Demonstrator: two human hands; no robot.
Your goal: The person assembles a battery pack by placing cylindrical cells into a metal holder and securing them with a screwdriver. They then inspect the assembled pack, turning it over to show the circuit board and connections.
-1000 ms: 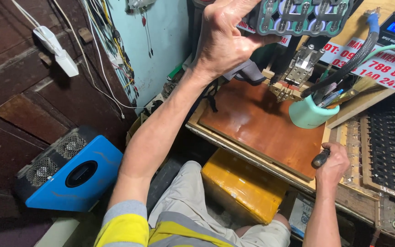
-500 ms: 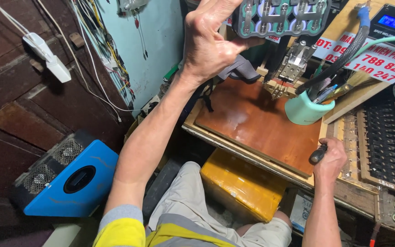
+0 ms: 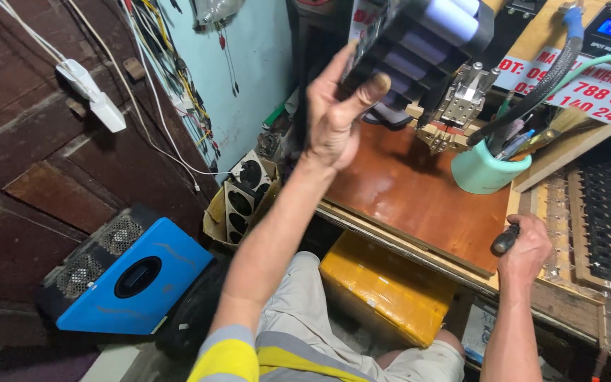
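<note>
Battery pack (image 3: 419, 39) — a block of cylindrical cells, lavender-white ends showing in a dark holder — is raised above the far-left part of the workbench (image 3: 419, 191), tilted, near the top edge of the view. Left hand (image 3: 337, 113) holds it from below and from the side: the fingers are curled against the dark frame, thumb pressed on its near face. The pack stands clear of the bench top, not touching it.

Workbench surface is a reddish-brown board; its near edge runs diagonally above the person's lap. Blue box (image 3: 132, 276) with round vents lies on the floor at left, well apart from the bench. Yellow case (image 3: 383, 290) sits under the bench edge, just beside the person's knee.

Mint-green cup (image 3: 486, 170) stands on the bench at right, holding pens and tools. Small metal fixture (image 3: 457, 113) sits just behind it, below the pack.

Right hand (image 3: 525, 251) rests at the bench's near right edge — fingers closed in a fist around a dark handle (image 3: 505, 239); the tool's working end is hidden.
</note>
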